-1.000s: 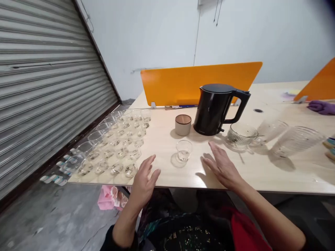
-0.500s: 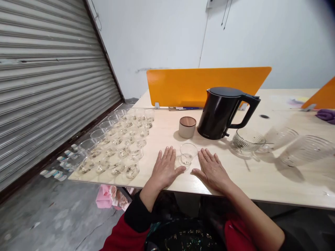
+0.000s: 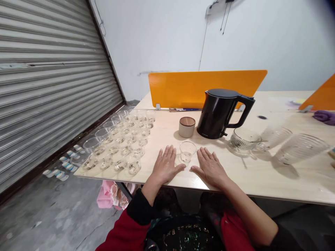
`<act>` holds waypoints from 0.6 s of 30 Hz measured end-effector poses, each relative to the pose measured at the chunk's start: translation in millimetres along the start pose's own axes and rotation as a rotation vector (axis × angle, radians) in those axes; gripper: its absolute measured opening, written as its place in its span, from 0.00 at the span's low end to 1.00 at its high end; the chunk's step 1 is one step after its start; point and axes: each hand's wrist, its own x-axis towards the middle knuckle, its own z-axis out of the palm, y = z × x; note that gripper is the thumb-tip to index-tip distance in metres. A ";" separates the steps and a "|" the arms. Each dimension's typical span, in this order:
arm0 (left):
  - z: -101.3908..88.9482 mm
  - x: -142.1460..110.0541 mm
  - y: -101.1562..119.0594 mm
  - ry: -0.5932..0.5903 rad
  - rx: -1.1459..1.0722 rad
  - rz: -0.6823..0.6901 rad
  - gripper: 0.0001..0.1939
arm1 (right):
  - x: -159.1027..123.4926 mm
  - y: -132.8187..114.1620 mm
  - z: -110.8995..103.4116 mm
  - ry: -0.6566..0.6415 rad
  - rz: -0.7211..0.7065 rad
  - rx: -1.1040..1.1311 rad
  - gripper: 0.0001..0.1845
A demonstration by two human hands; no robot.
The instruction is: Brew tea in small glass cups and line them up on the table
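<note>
Both my hands lie palm down on the pale wooden table [image 3: 167, 134], thumbs turned inward. My left hand [image 3: 165, 167] is flat, holding nothing, just left of a clear plastic cup [image 3: 187, 152]. On the cup's other side rests my right hand [image 3: 210, 167], also flat and holding nothing. The cup stands upright between them, with small dark bits at its bottom. Behind it is a round grey canister [image 3: 186, 128] with a wooden top. A black electric kettle [image 3: 216, 116] stands beside the canister, its handle pointing right.
Rows of clear cups [image 3: 120, 146] with dark bits crowd the table's left end. At right are a ribbed glass bowl [image 3: 243, 140] and stacks of clear cups [image 3: 300, 149] lying on their sides. An orange divider [image 3: 180, 90] stands behind. White bottles [image 3: 60, 173] are on the floor.
The camera view has shifted slightly. My hands, the cup and the kettle keep their places on the table.
</note>
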 end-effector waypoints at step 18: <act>-0.1 0.0 -0.8 0.006 -0.019 0.003 0.50 | -0.1 -0.5 -1.6 -0.013 0.007 -0.039 0.51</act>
